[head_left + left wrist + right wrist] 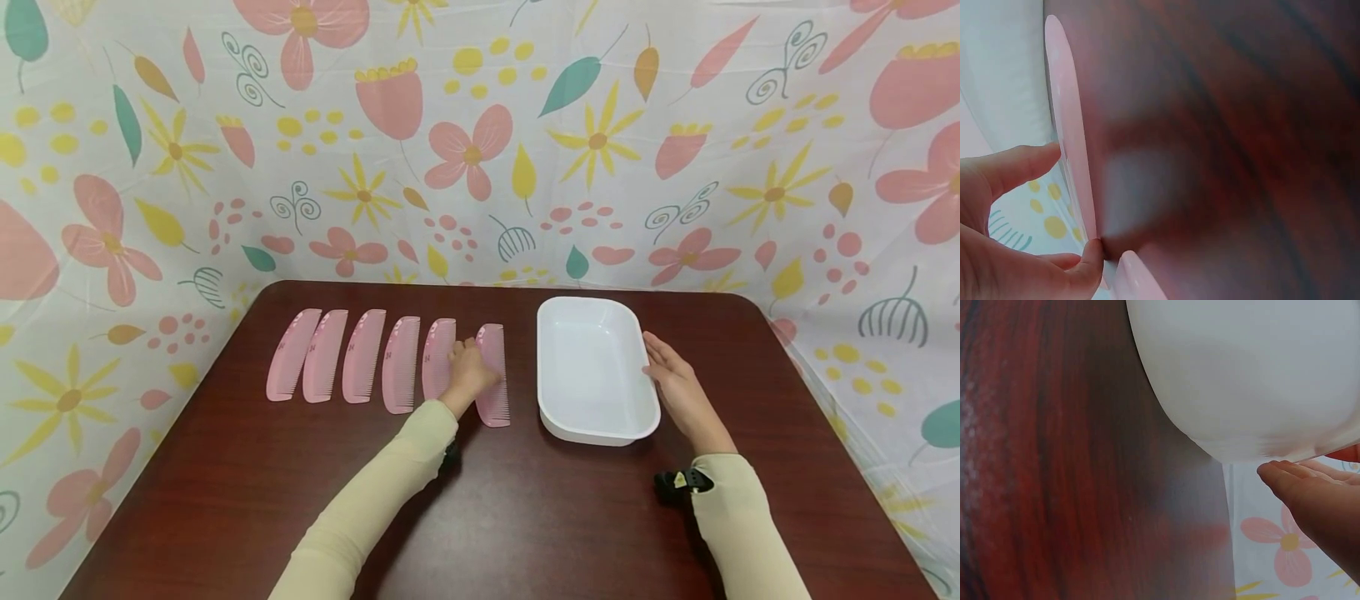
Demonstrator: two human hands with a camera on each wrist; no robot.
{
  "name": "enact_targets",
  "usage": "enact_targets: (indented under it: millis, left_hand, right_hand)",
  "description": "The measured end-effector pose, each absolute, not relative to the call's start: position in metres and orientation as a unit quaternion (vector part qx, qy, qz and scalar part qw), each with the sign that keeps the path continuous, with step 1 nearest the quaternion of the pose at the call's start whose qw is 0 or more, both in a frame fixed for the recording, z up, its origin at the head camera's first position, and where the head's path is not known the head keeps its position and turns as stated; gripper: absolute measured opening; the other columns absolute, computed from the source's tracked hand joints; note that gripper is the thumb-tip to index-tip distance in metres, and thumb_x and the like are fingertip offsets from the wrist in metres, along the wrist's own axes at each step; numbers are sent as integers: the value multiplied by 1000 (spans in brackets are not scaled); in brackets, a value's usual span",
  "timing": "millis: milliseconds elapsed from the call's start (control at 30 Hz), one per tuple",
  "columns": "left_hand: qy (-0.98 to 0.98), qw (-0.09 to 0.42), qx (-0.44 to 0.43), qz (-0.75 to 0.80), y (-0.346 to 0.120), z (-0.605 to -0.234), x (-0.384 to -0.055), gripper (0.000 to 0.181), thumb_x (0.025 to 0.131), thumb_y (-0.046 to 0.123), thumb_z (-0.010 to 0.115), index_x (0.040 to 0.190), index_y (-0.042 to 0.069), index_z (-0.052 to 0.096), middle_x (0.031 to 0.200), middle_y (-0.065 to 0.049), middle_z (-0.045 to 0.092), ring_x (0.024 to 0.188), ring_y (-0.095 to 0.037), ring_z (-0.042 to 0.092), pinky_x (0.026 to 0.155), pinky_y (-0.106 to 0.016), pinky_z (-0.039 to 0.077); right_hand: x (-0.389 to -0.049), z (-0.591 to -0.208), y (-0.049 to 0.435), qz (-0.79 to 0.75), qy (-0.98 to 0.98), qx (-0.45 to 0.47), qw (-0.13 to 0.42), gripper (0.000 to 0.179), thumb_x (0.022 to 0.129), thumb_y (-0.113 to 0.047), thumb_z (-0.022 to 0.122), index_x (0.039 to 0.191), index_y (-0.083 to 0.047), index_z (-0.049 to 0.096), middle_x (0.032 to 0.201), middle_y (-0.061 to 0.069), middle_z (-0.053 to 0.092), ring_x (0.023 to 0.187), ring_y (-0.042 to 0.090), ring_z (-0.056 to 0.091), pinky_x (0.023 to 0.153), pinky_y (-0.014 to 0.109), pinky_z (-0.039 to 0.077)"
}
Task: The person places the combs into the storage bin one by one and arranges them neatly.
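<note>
Several pink combs (pixel 361 357) lie side by side in a row on the table, teeth facing right. My left hand (pixel 471 372) is over the right end of this row. Its thumb and fingertips touch opposite edges of the rightmost comb (pixel 491 404), as the left wrist view shows with that comb (pixel 1071 106) between them. The end of a neighbouring comb (pixel 1138 281) shows below. Farther right stands a white rectangular tub (pixel 597 358) with nothing in it. My right hand (pixel 678 387) is at the tub's right side, fingers mostly straight, fingertips against its wall.
The dark reddish-brown table (pixel 510 533) has rounded far corners. Behind it and along both sides hangs a white cloth (pixel 480 225) printed with flowers and leaves. A black strap (pixel 682 483) with a small device sits on my right wrist.
</note>
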State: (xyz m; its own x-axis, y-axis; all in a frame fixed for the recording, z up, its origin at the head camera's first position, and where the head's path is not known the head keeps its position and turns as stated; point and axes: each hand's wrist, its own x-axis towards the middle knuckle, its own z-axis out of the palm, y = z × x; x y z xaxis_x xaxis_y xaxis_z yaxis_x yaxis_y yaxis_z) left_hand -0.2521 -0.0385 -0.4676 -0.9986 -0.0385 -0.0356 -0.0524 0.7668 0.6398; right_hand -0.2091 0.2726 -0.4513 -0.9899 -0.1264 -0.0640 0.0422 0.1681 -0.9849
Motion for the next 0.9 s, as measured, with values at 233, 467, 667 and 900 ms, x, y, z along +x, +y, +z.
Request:
enact_targets:
  millis: [233, 467, 667, 900]
  left_hand:
    - [944, 20, -29, 327, -39, -465, -252, 70, 65, 13, 87, 119, -11, 49, 115, -27, 48, 112, -40, 43, 95, -44, 41]
    - [957, 48, -22, 284, -37, -462, -254, 65, 69, 18, 85, 116, -12, 51, 112, -25, 55, 112, -40, 46, 97, -44, 38]
    - [958, 78, -19, 275, -37, -461, -257, 71, 71, 22, 83, 121, -14, 49, 117, -26, 55, 114, -42, 48, 99, -45, 38]
    - [945, 70, -8, 318, -44, -460, -258, 50, 69, 14, 83, 104, -13, 59, 103, -24, 62, 96, -36, 59, 84, -42, 52]
  right_hand:
    - [-209, -453, 272, -650, 757, -35, 64, 59, 102, -4, 31, 153, 1, 2, 159, 19, 1, 146, 31, 2, 117, 36, 15]
    - [-211, -455, 273, -655, 752, -28, 63, 59, 101, -3, 33, 153, 0, 4, 159, 18, 2, 146, 29, 3, 115, 28, 20]
    - [-210, -453, 273, -650, 757, -30, 66, 58, 102, -3, 31, 153, 0, 3, 159, 18, 2, 146, 31, 3, 117, 37, 16]
    - [-209, -452, 272, -646, 761, -26, 65, 58, 102, -3, 30, 153, -1, 3, 160, 17, 2, 146, 31, 4, 117, 38, 17]
